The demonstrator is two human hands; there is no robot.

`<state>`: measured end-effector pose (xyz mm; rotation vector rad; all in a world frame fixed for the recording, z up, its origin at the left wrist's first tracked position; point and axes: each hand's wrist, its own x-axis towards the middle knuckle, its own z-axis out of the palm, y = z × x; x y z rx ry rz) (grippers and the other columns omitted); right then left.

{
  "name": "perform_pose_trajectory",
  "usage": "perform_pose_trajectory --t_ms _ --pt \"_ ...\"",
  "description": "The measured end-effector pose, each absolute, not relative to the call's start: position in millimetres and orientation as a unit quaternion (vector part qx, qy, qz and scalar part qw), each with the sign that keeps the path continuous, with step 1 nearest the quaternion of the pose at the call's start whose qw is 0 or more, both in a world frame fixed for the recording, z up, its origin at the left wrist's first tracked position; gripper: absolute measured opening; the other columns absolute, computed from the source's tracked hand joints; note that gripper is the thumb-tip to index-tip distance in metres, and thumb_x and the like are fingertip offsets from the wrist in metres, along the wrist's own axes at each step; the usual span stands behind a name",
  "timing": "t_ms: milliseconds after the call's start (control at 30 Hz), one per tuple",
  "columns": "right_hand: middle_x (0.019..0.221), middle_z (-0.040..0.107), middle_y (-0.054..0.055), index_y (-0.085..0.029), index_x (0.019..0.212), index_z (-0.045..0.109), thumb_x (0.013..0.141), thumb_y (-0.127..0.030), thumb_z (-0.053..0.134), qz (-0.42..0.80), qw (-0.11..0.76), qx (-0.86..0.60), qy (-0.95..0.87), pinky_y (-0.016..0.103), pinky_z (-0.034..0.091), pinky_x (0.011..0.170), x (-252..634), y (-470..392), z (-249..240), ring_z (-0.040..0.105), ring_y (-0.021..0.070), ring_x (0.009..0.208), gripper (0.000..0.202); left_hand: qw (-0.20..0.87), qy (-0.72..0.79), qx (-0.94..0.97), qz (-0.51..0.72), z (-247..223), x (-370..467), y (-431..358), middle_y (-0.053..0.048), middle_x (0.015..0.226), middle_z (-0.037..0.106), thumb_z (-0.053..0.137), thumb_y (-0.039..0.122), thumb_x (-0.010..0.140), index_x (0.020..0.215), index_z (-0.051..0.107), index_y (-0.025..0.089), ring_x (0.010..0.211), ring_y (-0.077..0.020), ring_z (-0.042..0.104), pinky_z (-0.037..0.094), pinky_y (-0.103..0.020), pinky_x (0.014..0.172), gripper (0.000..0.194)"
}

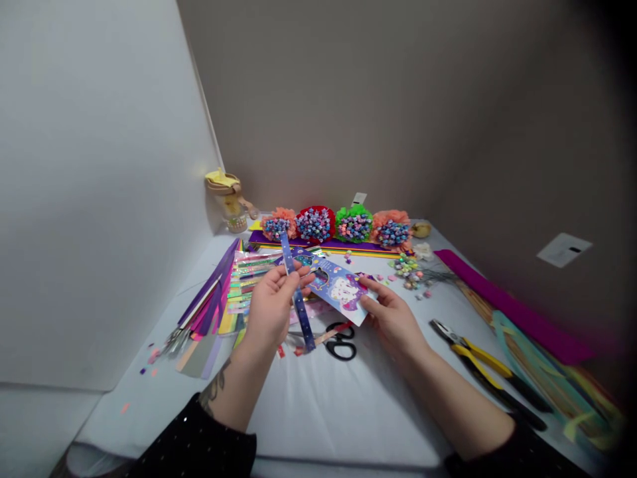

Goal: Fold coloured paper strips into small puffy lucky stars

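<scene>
My left hand pinches a dark blue dotted paper strip between thumb and fingers; the strip stands nearly upright. Its fingertips also meet the left side of a blue printed card, which has a white cartoon figure and a cut-out. My right hand grips that card by its right end, thumb in front. Below the card lie black-handled scissors, their blades partly hidden behind the strip and my left hand. Packs of shiny, colourful paper strips spread out behind my left hand.
Bouquets of small folded stars in ruffled paper line the back by the wall. Yellow-black pliers lie right, near a magenta roll and ribbons. A lidded jar stands back left; loose stars lie back right.
</scene>
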<state>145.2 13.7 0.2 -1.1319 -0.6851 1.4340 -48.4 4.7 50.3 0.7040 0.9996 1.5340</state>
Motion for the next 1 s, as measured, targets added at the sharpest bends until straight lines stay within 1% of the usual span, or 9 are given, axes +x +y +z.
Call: perform_pose_trajectory --t_ms 133,267,400,567,700,800,867,933,1000 --pt "0.083 0.069 0.002 -0.017 0.106 0.067 0.054 -0.021 0.082 0.607 0.556 -0.485 -0.295 0.026 0.051 0.057 145 14 0 0.061 0.0127 0.06 0.053 0.511 0.418 0.364 0.657 50 -46 -4 -0.009 0.097 0.072 0.071 0.028 0.075 0.098 0.063 0.015 0.085 -0.0196 0.07 0.055 -0.028 0.072 0.027" --pt "0.08 0.069 0.001 -0.018 0.105 0.067 0.053 -0.022 0.081 0.605 0.55 -0.495 -0.294 0.026 0.051 0.055 144 13 2 0.06 0.0131 0.058 0.054 0.49 0.399 0.38 0.676 50 -44 -7 -0.008 0.1 0.071 0.066 0.024 0.08 0.102 0.062 0.017 0.091 -0.019 0.068 0.053 -0.029 0.08 0.024" --pt "0.079 0.067 0.001 -0.017 0.105 0.066 0.054 -0.02 0.077 0.609 0.517 -0.515 -0.311 0.026 0.05 0.049 144 13 2 0.058 0.0133 0.056 0.052 0.567 0.375 0.248 0.691 51 -47 2 -0.005 0.095 0.068 0.059 0.01 0.081 0.101 0.056 0.018 0.088 -0.0173 0.068 0.054 -0.031 0.078 0.022" --pt "0.082 0.066 0.001 -0.017 0.107 0.066 0.056 -0.016 0.072 0.592 0.478 -0.537 -0.363 0.025 0.049 0.048 143 11 0 0.056 0.0111 0.053 0.051 0.669 0.452 0.068 0.586 43 -52 15 -0.004 0.08 0.064 0.048 0.0 0.083 0.09 0.052 0.015 0.063 -0.0132 0.065 0.055 -0.031 0.062 0.017" --pt "0.09 0.066 0.0 -0.025 0.126 0.053 0.056 -0.013 0.073 0.561 0.485 -0.536 -0.404 0.022 0.049 0.049 145 9 1 0.059 0.0112 0.056 0.073 0.665 0.46 0.068 0.585 37 -51 17 -0.003 0.076 0.062 0.048 -0.002 0.082 0.09 0.052 0.015 0.055 -0.0104 0.061 0.054 -0.027 0.057 0.02" --pt "0.076 0.063 -0.004 -0.029 0.137 0.035 0.057 -0.014 0.076 0.571 0.497 -0.536 -0.373 0.024 0.051 0.049 146 9 3 0.062 0.0143 0.055 0.092 0.656 0.458 0.063 0.596 36 -50 16 -0.005 0.08 0.064 0.049 -0.002 0.081 0.089 0.052 0.014 0.06 -0.0122 0.063 0.056 -0.029 0.06 0.019" --pt "0.064 0.058 -0.006 -0.025 0.129 0.045 0.059 -0.021 0.078 0.59 0.487 -0.544 -0.345 0.026 0.052 0.045 147 11 3 0.058 0.0129 0.047 0.078 0.651 0.461 0.064 0.6 38 -50 16 -0.005 0.082 0.065 0.05 -0.003 0.08 0.09 0.052 0.014 0.062 -0.0129 0.064 0.056 -0.031 0.062 0.019" --pt "0.061 0.056 -0.005 -0.02 0.105 0.058 0.061 -0.03 0.078 0.606 0.473 -0.547 -0.331 0.025 0.052 0.043 148 13 2 0.053 0.0103 0.043 0.049 0.641 0.47 0.068 0.603 39 -50 17 -0.005 0.083 0.065 0.05 -0.003 0.079 0.09 0.051 0.014 0.062 -0.0129 0.064 0.056 -0.03 0.061 0.021" --pt "0.062 0.058 -0.004 -0.018 0.088 0.059 0.061 -0.033 0.078 0.614 0.46 -0.543 -0.341 0.023 0.051 0.042 149 14 0 0.054 0.0095 0.044 0.036 0.63 0.477 0.072 0.608 41 -51 17 -0.005 0.085 0.065 0.049 -0.005 0.078 0.09 0.051 0.014 0.062 -0.0126 0.064 0.056 -0.028 0.059 0.022"
